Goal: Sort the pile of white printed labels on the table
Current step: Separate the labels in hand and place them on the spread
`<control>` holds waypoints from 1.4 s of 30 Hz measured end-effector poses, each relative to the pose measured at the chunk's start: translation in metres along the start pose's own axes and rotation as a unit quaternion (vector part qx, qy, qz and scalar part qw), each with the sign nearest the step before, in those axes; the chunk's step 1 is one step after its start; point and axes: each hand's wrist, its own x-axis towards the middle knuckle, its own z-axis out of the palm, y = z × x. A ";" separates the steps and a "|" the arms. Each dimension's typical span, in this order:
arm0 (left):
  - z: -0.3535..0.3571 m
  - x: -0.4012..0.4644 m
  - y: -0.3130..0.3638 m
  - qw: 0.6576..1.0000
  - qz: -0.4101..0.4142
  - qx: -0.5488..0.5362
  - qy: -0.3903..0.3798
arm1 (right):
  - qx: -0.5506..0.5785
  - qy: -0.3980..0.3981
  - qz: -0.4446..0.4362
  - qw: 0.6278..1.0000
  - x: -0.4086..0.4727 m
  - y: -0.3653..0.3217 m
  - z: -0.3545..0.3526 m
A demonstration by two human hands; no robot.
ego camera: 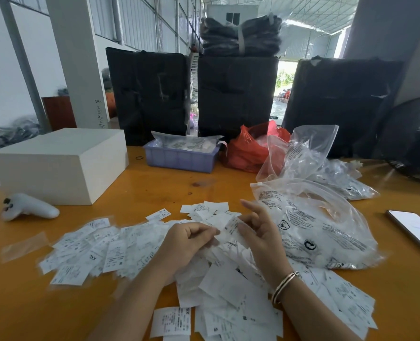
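A pile of white printed labels [231,289] covers the near part of the orange table [159,183]. More labels [98,249] are fanned out to the left, some marked XXL and M. Both hands are over the middle of the pile. My left hand [186,244] is curled, its fingertips pinching the edge of a label marked S [229,228]. My right hand [260,230] pinches the other side of that same label with thumb and forefinger; its other fingers are spread. A bangle sits on the right wrist.
A white box [61,163] and a white controller [29,207] stand at the left. A purple tray [181,157] and a red bag [250,148] are at the back. Clear printed plastic bags [312,225] lie right of the pile, a phone [415,230] at the right edge.
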 end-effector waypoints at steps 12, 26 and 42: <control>-0.001 0.000 -0.001 1.000 0.000 -0.025 -0.017 | 0.016 0.042 0.016 0.999 0.002 -0.001 -0.003; -0.001 0.001 -0.002 1.000 0.014 0.007 -0.005 | -0.120 -0.029 -0.033 0.992 -0.002 -0.002 0.002; -0.001 0.003 -0.002 1.000 0.009 0.028 -0.007 | -0.118 -0.032 -0.056 0.991 -0.003 -0.003 0.003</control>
